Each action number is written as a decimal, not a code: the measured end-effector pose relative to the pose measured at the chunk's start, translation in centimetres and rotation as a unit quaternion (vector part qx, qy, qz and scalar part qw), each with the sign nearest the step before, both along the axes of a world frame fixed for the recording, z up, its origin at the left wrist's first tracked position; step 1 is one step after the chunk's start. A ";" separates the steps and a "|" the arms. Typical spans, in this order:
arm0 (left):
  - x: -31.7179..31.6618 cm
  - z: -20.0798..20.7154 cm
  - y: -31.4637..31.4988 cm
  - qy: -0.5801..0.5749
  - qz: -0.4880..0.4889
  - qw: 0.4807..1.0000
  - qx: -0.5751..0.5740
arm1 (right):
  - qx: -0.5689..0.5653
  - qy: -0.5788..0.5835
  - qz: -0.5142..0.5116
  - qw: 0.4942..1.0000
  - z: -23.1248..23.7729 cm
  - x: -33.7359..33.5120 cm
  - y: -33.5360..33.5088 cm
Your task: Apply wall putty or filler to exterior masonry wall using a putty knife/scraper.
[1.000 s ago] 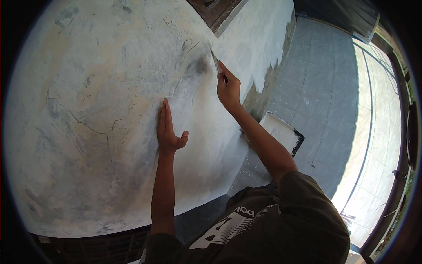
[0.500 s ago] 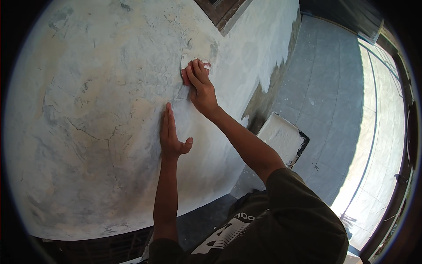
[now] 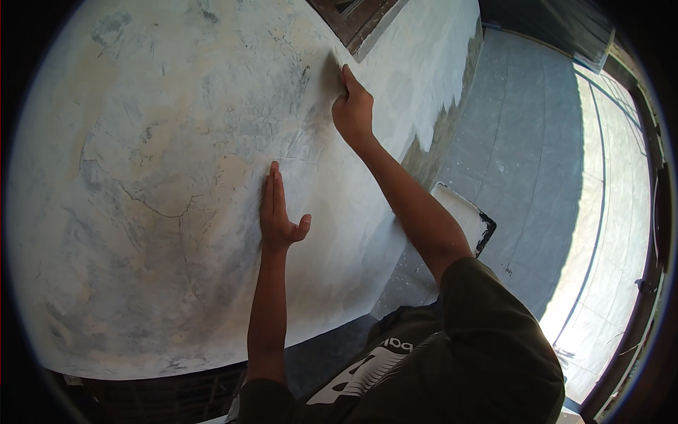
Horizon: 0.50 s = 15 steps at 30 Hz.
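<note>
My left hand (image 3: 280, 212) lies against the mottled white and grey wall (image 3: 141, 268), fingers stretched upward together and thumb out to the side. It holds nothing. Higher up and to the right, my right hand (image 3: 353, 109) is closed on a thin flat piece (image 3: 337, 59), held close to the wall below the corner of a brown wooden frame (image 3: 353, 28). Only a narrow pale edge of the piece shows past the fingers; the hand hides the rest. Fine cracks and grey patches mark the wall surface around both hands.
On the grey tiled floor (image 3: 522, 141) to the right, a white-smeared tray (image 3: 462, 208) with a dark corner sits partly behind my right forearm. Bright sunlight falls on the floor (image 3: 600, 212) farther right. A dark slatted opening (image 3: 169, 399) lies below the wall.
My right hand has moved up and right across the wall and turned edge-on, so the piece's reddish face with white on it no longer shows. My left hand stays nearly in place.
</note>
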<state>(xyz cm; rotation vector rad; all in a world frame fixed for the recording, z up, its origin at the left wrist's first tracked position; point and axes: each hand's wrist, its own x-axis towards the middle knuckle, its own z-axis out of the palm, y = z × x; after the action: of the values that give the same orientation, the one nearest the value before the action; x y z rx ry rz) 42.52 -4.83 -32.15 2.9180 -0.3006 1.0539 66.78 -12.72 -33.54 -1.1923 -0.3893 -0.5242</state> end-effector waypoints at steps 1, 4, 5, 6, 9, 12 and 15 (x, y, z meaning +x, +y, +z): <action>-0.4 0.0 0.1 -0.002 0.004 1.000 -0.003 | -0.029 -0.015 0.023 0.999 1.3 -1.0 0.7; -0.7 0.1 0.1 -0.004 0.009 1.000 -0.011 | -0.076 -0.039 0.089 0.992 2.9 -4.8 1.2; -0.9 0.1 0.1 -0.006 0.013 1.000 -0.015 | -0.076 -0.067 0.061 0.993 2.8 -6.3 1.5; -0.8 0.1 0.0 -0.004 0.009 1.000 -0.016 | -0.076 -0.094 0.028 0.992 2.5 -7.7 1.5; -0.6 0.1 0.1 -0.015 -0.001 1.000 -0.017 | -0.101 -0.119 0.108 0.982 0.1 -11.4 0.0; -0.9 -0.1 0.8 -0.029 -0.010 0.999 -0.013 | -0.102 -0.098 0.288 0.947 -3.5 -13.4 -4.7; -0.3 0.2 0.1 -0.022 -0.007 0.999 -0.022 | -0.161 0.015 0.385 0.909 -8.6 -14.3 -9.6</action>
<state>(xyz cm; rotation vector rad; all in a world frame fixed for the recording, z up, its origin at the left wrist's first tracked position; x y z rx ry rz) 42.23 -4.72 -31.94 2.8532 -0.2961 1.1102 52.44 -22.27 -42.16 -1.2417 -0.8942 0.2576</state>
